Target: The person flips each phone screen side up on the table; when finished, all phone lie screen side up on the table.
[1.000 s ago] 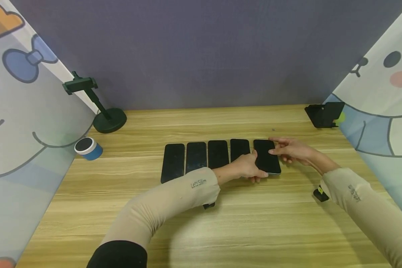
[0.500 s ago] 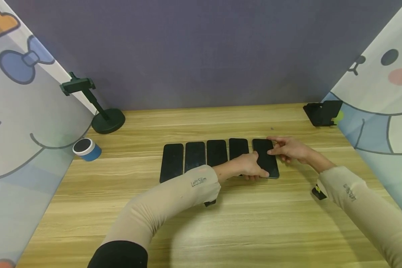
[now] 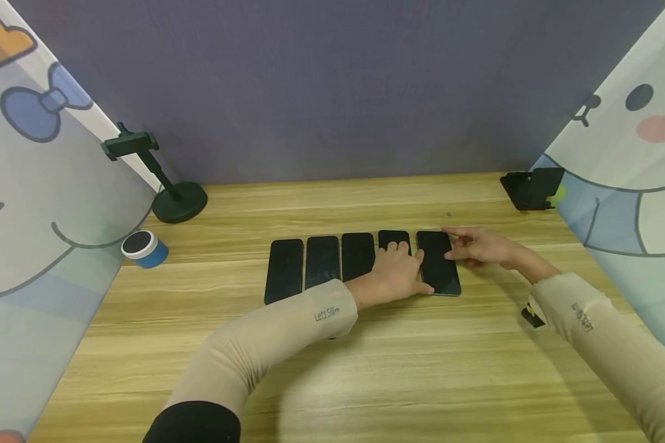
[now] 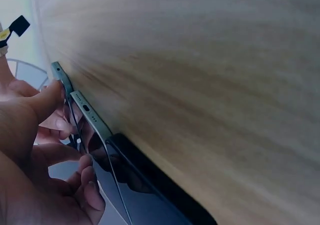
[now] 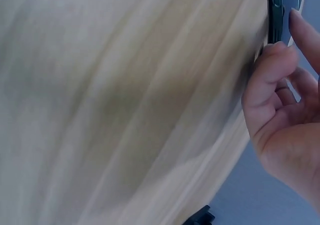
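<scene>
Several black smartphones lie screen up in a side-by-side row. My left hand [image 3: 396, 274] spreads over the lower part of the second smartphone from the right [image 3: 393, 236]. Its thumb touches the bottom edge of the rightmost smartphone [image 3: 439, 264] and its index fingertip is at that phone's left edge. From the other side, my right hand [image 3: 482, 246] pinches the upper right of the same phone, index finger at the top corner and thumb lower on the side. In the left wrist view the phones' bottom edges [image 4: 90, 114] show, one with a charging port.
A dark green phone stand [image 3: 180, 202] and a blue-and-white jar [image 3: 145, 249] stand at the left of the wooden table [image 3: 421, 375]. A black folding stand [image 3: 532, 187] is at the back right. Cartoon-printed panels flank both sides.
The rightmost phone has shifted slightly toward me and straightened beside its neighbour. My left hand's other fingers have come up onto the neighbouring phone. My right hand stays at the phone's right side.
</scene>
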`<state>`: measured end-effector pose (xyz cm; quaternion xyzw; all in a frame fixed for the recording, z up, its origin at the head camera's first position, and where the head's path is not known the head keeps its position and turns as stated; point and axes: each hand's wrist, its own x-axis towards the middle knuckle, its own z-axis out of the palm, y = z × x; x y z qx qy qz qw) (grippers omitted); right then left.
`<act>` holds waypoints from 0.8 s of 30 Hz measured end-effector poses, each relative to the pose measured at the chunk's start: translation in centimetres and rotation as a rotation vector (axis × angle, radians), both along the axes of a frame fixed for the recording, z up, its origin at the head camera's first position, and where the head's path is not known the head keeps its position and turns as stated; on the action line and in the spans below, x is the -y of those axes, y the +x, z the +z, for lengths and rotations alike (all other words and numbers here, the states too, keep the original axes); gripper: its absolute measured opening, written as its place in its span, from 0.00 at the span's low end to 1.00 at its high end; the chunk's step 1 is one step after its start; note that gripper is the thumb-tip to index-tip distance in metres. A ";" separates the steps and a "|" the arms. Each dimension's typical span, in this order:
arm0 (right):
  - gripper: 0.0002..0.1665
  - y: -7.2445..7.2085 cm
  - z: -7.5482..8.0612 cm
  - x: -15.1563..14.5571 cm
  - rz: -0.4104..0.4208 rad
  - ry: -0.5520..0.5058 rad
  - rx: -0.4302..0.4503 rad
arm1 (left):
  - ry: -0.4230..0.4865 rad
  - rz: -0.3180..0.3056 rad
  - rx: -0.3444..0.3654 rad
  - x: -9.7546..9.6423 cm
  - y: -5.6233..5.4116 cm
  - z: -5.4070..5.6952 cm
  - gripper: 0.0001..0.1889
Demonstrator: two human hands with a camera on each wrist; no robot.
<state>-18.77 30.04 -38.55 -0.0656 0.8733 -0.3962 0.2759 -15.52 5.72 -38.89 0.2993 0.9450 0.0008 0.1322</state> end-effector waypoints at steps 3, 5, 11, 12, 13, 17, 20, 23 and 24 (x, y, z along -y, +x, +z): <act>0.50 0.0 0.1 -0.1 0.020 0.039 -0.025 | -0.018 -0.008 -0.020 -0.2 0.0 -0.2 0.46; 0.51 -0.1 0.2 -0.1 0.033 0.044 -0.030 | -0.027 -0.001 -0.024 -0.3 0.0 -0.3 0.46; 0.52 -0.2 0.3 -0.2 0.063 0.023 -0.019 | -0.062 0.006 -0.033 -0.8 0.2 -0.4 0.48; 0.52 -0.2 0.3 -0.3 0.065 0.022 -0.015 | -0.068 0.004 -0.035 -0.8 0.3 -0.4 0.49; 0.53 -0.2 0.3 -0.3 0.065 0.020 -0.012 | -0.072 0.003 -0.037 -0.9 0.3 -0.4 0.49; 0.53 -0.2 0.3 -0.4 0.068 0.037 -0.017 | -0.082 0.002 -0.047 -1.0 0.4 -0.3 0.49; 0.53 -0.3 0.3 -0.4 0.064 0.055 -0.027 | -0.081 0.006 -0.050 -1.0 0.4 -0.3 0.49; 0.53 -0.3 0.2 -0.2 0.060 0.073 -0.034 | -0.072 0.009 -0.049 -1.0 0.4 -0.3 0.48; 0.53 -0.4 0.2 -0.2 0.059 0.077 -0.037 | -0.069 0.009 -0.049 -1.0 0.4 -0.3 0.48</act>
